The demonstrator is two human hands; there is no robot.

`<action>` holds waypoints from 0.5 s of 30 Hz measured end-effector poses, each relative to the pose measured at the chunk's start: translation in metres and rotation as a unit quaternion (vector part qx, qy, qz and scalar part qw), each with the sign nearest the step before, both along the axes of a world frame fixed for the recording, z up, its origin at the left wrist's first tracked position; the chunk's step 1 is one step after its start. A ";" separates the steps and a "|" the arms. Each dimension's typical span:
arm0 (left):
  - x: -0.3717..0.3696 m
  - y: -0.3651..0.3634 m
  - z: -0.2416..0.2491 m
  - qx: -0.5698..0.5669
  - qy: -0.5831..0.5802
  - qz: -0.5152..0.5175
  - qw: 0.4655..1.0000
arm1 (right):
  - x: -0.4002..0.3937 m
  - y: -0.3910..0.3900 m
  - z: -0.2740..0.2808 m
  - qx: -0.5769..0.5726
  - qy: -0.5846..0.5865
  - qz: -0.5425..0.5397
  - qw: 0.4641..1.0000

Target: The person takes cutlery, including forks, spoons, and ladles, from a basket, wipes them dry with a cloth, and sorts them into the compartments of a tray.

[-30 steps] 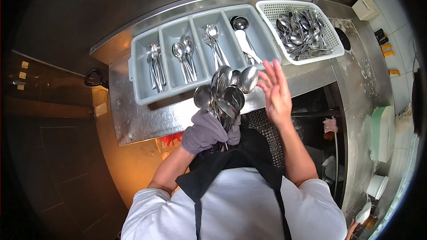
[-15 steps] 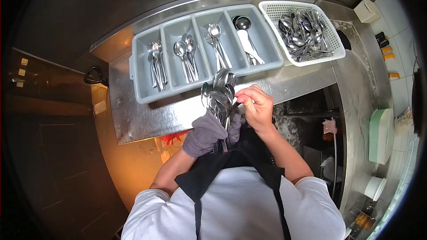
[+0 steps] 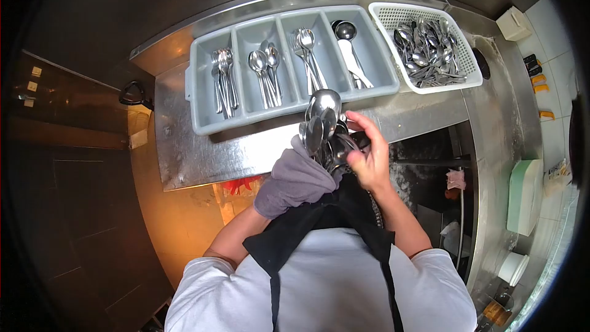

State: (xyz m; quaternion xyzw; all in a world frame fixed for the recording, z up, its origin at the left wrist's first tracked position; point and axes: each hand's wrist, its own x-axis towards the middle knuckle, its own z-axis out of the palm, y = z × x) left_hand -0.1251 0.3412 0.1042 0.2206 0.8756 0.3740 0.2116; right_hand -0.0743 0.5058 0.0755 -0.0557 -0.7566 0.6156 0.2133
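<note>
My left hand point(image 3: 276, 190) is wrapped in a grey cloth point(image 3: 310, 178) and closed round a bunch of spoons point(image 3: 322, 120). Their bowls point up and away from me; a large one stands out at the top, and the cloth hides the lower handles. My right hand point(image 3: 373, 163) curls round the right side of the bunch, thumb and fingers on a blurred spoon point(image 3: 347, 144). Just beyond the bunch lies a grey cutlery tray point(image 3: 215, 124) with forks point(image 3: 301, 46), spoons point(image 3: 264, 71) and black-bowled ladles point(image 3: 346, 31) sorted in its compartments.
Right of the tray, a white perforated basket point(image 3: 473, 80) holds a jumbled heap of spoons point(image 3: 430, 52). Both stand on a steel counter point(image 3: 184, 160). A green-and-white block point(image 3: 522, 197) is at the far right, and a dark opening point(image 3: 424, 147) lies below the counter.
The bunch has shifted slightly right, with its spoons rearranged and a large bowl now facing up. My right hand has moved from pinching at its edge to curling round its side.
</note>
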 end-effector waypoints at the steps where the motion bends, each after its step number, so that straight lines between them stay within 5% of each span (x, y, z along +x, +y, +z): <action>1: 0.000 0.002 0.000 -0.073 0.016 0.013 0.997 | 0.001 0.008 0.002 0.138 0.050 0.007 0.989; 3: 0.002 0.000 -0.022 -0.016 0.043 -0.036 0.998 | 0.011 0.005 0.003 0.125 -0.020 0.004 0.992; 8: -0.009 0.006 -0.087 0.234 0.075 -0.144 0.959 | 0.018 -0.006 -0.027 -0.055 0.031 0.005 0.998; 12: -0.007 0.002 -0.031 0.220 -0.083 -0.164 0.958 | 0.013 0.003 -0.016 -0.123 0.054 0.118 0.984; 15: -0.002 0.003 -0.023 0.236 0.033 -0.154 0.959 | 0.008 0.006 -0.014 -0.148 0.083 0.186 0.968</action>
